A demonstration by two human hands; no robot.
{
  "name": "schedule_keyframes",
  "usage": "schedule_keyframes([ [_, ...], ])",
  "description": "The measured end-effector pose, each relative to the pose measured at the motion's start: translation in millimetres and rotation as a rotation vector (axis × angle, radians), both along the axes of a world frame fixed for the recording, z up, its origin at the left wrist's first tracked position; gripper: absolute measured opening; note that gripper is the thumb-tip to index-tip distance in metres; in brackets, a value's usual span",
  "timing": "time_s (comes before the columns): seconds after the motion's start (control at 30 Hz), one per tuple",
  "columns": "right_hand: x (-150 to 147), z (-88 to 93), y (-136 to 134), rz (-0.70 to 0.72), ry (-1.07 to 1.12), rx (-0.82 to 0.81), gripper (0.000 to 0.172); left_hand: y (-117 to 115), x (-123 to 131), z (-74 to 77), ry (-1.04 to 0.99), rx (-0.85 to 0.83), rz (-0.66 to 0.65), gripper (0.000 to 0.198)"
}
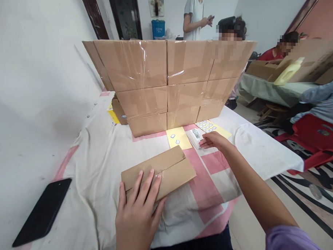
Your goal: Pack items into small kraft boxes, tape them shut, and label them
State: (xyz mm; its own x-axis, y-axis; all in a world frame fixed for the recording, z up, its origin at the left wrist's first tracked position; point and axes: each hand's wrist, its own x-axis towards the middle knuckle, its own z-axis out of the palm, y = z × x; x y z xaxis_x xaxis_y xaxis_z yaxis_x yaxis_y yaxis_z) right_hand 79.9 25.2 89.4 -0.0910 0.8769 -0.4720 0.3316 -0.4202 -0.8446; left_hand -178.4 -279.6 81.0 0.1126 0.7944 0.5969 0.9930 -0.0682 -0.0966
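Observation:
My left hand lies with spread fingers on a flat, closed cardboard box in front of me. Further off, my right hand reaches over the table, its fingers stretched out at the edge of a small white pack with a grey picture on top. Whether the fingertips touch the pack I cannot tell. To its left is a yellow sheet bearing two small labels. Behind the right hand lies another yellow sheet with several labels in rows.
A wall of taped cardboard boxes stands across the far side of the table. A black phone lies at the left. Behind the wall's left end is a yellow box. Other people and a red chair are beyond the table.

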Motion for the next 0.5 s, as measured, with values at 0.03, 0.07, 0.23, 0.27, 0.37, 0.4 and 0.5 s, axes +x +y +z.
schedule_keyframes([
  [0.03, 0, -0.5, 0, -0.009, 0.005, 0.001, 0.006, 0, 0, 0.0, 0.000, 0.001, 0.000, 0.055],
  [0.07, -1, -1.4, 0, -0.017, 0.010, 0.002, 0.005, 0, 0, 0.0, 0.001, 0.000, 0.001, 0.055],
  [0.23, 1, -10.2, 1, -0.053, 0.041, 0.021, 0.005, 1, 1, 1.0, 0.009, 0.006, -0.002, 0.053],
  [0.27, 2, -12.2, 0, -0.059, 0.051, 0.028, 0.006, 1, 1, 1.1, 0.010, 0.008, -0.001, 0.053],
  [0.37, 3, -17.5, -3, -0.071, 0.088, 0.058, 0.009, 0, 0, 1.0, 0.009, 0.016, 0.000, 0.053],
  [0.4, 4, -19.1, -4, -0.075, 0.099, 0.069, 0.009, 0, 0, 0.9, 0.007, 0.018, 0.000, 0.053],
  [0.5, 5, -23.8, -8, -0.083, 0.127, 0.106, 0.012, 0, 0, 0.6, 0.002, 0.017, -0.001, 0.054],
])
